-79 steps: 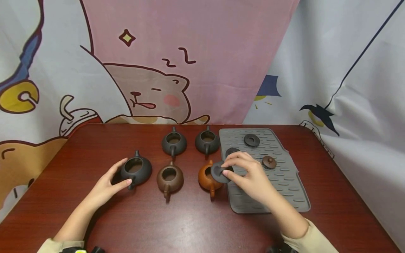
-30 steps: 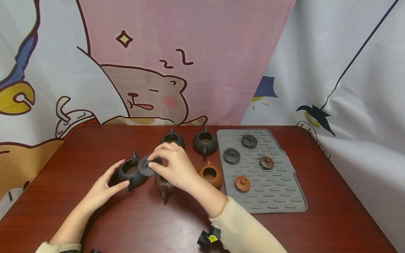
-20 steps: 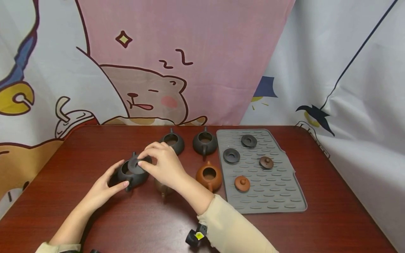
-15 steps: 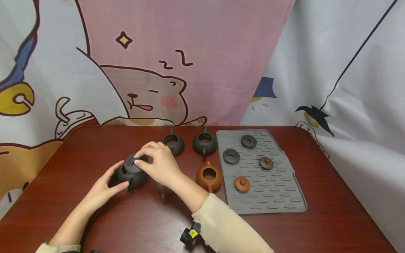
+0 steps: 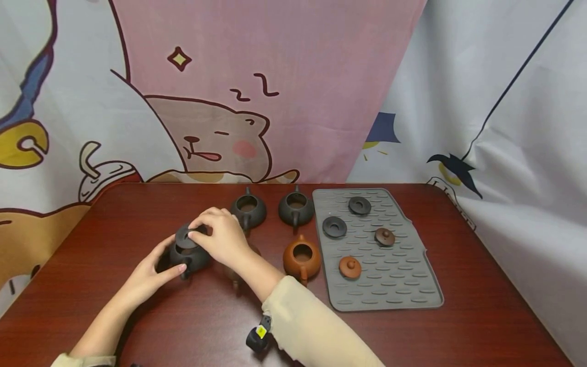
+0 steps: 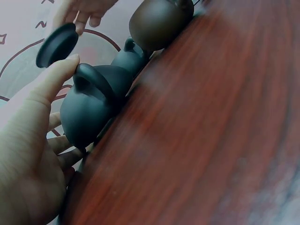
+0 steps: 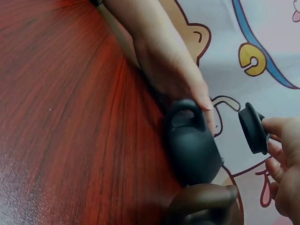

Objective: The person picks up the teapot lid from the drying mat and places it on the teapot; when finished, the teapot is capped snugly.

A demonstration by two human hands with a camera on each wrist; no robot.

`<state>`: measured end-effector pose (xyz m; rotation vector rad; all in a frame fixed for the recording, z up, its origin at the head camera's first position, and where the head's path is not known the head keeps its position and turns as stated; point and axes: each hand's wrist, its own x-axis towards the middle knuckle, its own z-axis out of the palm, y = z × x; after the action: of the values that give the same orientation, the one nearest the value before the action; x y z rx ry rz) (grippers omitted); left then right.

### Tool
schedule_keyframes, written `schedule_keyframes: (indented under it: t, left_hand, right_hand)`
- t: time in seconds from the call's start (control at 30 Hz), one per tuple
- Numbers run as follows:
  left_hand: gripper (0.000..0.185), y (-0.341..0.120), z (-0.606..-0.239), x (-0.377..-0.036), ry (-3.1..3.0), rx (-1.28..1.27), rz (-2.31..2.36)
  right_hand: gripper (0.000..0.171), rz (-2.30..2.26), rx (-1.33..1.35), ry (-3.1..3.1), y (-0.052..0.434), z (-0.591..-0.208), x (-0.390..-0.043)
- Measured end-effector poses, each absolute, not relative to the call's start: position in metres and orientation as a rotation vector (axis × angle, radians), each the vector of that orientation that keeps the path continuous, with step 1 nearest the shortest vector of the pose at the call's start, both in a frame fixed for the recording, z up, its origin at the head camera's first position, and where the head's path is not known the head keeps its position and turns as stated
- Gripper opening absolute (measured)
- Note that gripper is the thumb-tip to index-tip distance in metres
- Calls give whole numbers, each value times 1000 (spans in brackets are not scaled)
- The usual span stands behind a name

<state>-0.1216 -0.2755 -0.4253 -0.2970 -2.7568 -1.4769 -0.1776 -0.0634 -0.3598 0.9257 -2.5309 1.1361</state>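
At the table's left, my left hand (image 5: 149, 275) holds a black teapot (image 5: 194, 261) from its left side. In the left wrist view its thumb lies by the loop handle of that teapot (image 6: 89, 112), the other fingers behind the body. My right hand (image 5: 224, 237) pinches a black lid (image 5: 185, 236) by its knob, over the mouth of the pot. Both wrist views show a gap between this lid (image 7: 252, 129) and the teapot (image 7: 192, 150). A brown teapot (image 5: 232, 278) is half hidden under my right forearm.
Two dark teapots, one on the left (image 5: 248, 210) and one on the right (image 5: 296, 207), stand lidless at the back. An orange teapot (image 5: 293, 257) stands before them, also lidless. The grey mat (image 5: 390, 285) bears several lids, black, brown and orange.
My right hand has carried the black lid leftward from beside the mat, across the brown teapot, to above the black teapot. My left hand has stayed on that teapot.
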Motion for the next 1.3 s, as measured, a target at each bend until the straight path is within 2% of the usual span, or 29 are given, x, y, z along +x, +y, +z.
schedule_keyframes:
  t: [0.37, 1.3]
  left_hand:
    - [78, -275, -427, -122, -2758, -309, -1468]
    - [78, -276, -428, -123, -2755, -320, -1473]
  right_hand:
    - [12, 1077, 859, -2662, -70, -374, -188]
    - [12, 966, 920, -2745, -86, -387, -198]
